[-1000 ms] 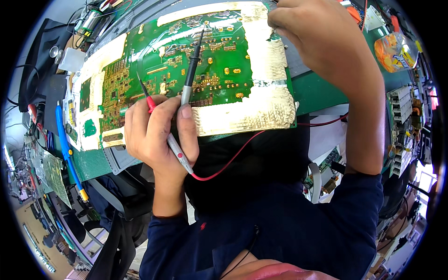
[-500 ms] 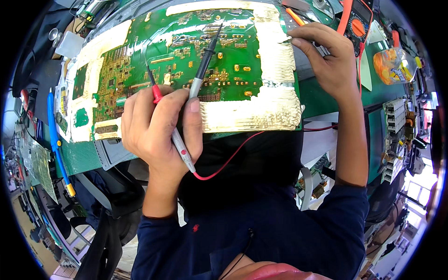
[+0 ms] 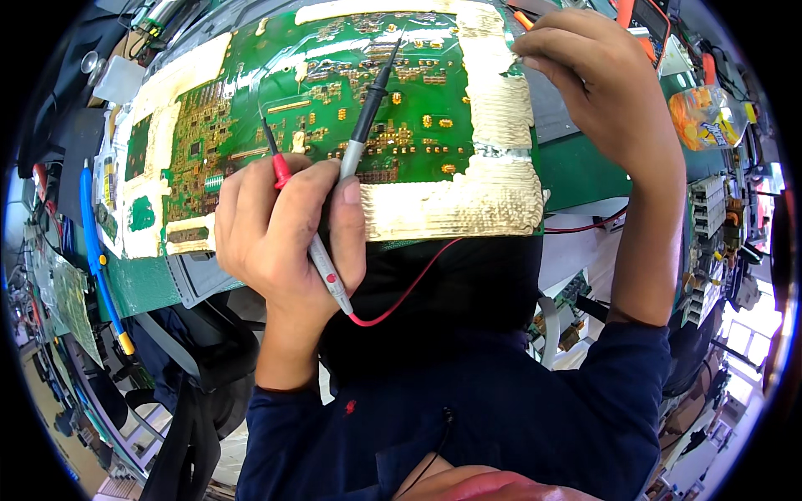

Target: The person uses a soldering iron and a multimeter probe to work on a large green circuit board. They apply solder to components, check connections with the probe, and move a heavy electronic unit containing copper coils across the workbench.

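My left hand is closed around two multimeter probes over the near part of a green circuit board. The red-collared probe points up and left; its grey handle comes out below my palm. Beside it, the black-and-grey probe slants up and right across the board. Thick cream-coloured coating covers much of the board's border. At the board's far right edge, my right hand has its thumb and fingers pinched together. Whether they hold the board's edge or a bit of coating is hidden.
A red lead loops below the board's near edge. The multimeter stands at the far right, partly behind my right hand. A clear bottle with orange contents lies near it. A blue pen-like tool is at the left table edge.
My right hand has risen and swung slightly right, its fingertips still by the board's edge, and now covers part of the multimeter. My left hand keeps both probes at nearly the same place.
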`<state>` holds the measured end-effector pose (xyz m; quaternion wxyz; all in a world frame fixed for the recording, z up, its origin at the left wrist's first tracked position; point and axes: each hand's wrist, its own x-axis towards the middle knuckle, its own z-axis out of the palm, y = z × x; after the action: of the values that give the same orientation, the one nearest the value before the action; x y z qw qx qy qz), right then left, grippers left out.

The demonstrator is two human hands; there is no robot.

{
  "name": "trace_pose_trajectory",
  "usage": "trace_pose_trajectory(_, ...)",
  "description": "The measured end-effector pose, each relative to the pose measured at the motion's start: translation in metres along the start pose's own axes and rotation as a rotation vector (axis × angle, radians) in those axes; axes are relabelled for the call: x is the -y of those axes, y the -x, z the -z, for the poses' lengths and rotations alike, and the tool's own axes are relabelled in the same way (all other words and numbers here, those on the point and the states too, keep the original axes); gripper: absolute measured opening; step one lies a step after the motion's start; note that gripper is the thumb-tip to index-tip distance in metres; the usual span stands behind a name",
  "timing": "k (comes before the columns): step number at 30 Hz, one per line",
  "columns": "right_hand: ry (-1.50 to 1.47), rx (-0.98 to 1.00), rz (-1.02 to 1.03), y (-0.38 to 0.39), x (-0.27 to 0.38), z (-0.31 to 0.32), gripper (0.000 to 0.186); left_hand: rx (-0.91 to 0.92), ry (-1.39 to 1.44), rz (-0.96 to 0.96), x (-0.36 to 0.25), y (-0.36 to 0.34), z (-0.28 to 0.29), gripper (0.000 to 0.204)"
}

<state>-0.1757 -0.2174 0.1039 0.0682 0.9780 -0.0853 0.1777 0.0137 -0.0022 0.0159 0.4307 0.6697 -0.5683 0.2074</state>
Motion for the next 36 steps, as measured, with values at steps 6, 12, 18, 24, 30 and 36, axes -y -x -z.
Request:
trace_pose_trajectory(6,-0.169,-0.007,-0.160,0.010,-0.003,-0.014,0.017,0.010,-0.010,0.000,-0.001,-0.001,0.001,0.013)
trace_pose_trajectory(12,-0.419,-0.078,-0.327,0.035,-0.019,-0.029,0.019,-0.001,-0.007,0.009,-0.001,0.001,0.001,0.013)
trace_pose_trajectory(18,-0.363,-0.015,-0.301,0.032,-0.027,-0.023,0.017,-0.001,-0.007,0.008,0.000,0.000,0.001,0.013)
trace_pose_trajectory(24,-0.310,-0.087,-0.245,0.029,-0.026,-0.027,0.017,-0.019,0.011,0.011,0.000,0.001,0.000,0.014)
trace_pose_trajectory(30,-0.335,-0.212,-0.263,0.033,-0.020,-0.037,0.016,-0.030,0.003,0.003,0.001,0.000,0.000,0.014)
trace_pose_trajectory(36,-0.279,-0.281,-0.233,0.030,-0.016,-0.044,0.017,-0.052,0.000,-0.003,0.002,0.001,-0.002,0.014)
